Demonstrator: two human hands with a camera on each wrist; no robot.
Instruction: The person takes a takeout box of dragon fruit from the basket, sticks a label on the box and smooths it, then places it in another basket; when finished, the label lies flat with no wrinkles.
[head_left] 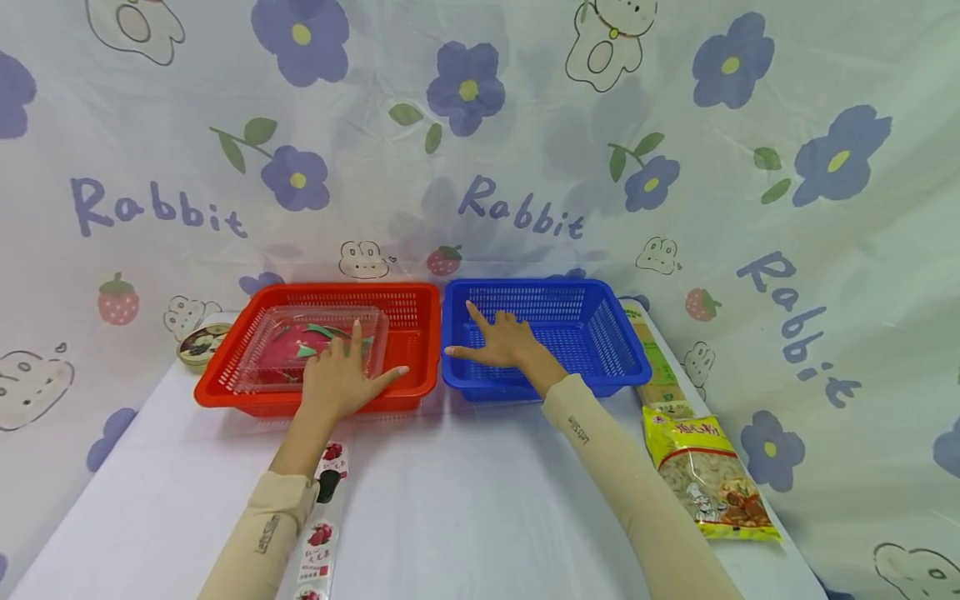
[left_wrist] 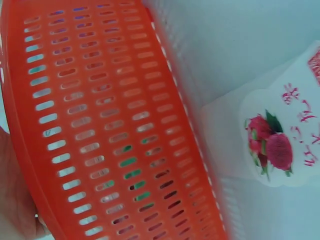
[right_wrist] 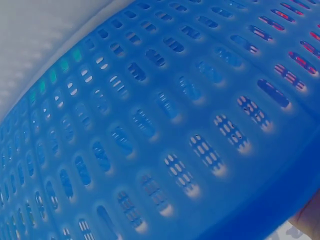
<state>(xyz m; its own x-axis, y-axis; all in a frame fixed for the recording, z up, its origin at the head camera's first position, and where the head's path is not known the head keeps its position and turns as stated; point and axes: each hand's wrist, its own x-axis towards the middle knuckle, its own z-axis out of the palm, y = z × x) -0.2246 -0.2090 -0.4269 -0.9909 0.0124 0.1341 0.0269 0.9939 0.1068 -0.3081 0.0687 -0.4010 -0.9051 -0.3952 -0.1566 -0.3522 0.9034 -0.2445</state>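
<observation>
A red plastic basket [head_left: 423,350] stands at the back left, with a clear lidded plastic box [head_left: 262,367] in it. Through the box shows a pink fruit with green tips, like a dragon fruit. My left hand [head_left: 333,383] is over the basket's front part with fingers spread, overlapping the box in the head view. Beside it stands a blue plastic basket [head_left: 611,337]. Over its left part is my right hand [head_left: 502,340], fingers spread and holding nothing. The wrist views show mainly the slotted red wall [left_wrist: 120,120] and blue wall [right_wrist: 165,130].
A strip of dragon fruit stickers [head_left: 318,537] lies on the white table by my left forearm, a small black object [head_left: 327,486] on it. A yellow food bag [head_left: 712,475] and a long green packet [head_left: 660,358] line the right edge. A round tin [head_left: 201,346] sits at far left.
</observation>
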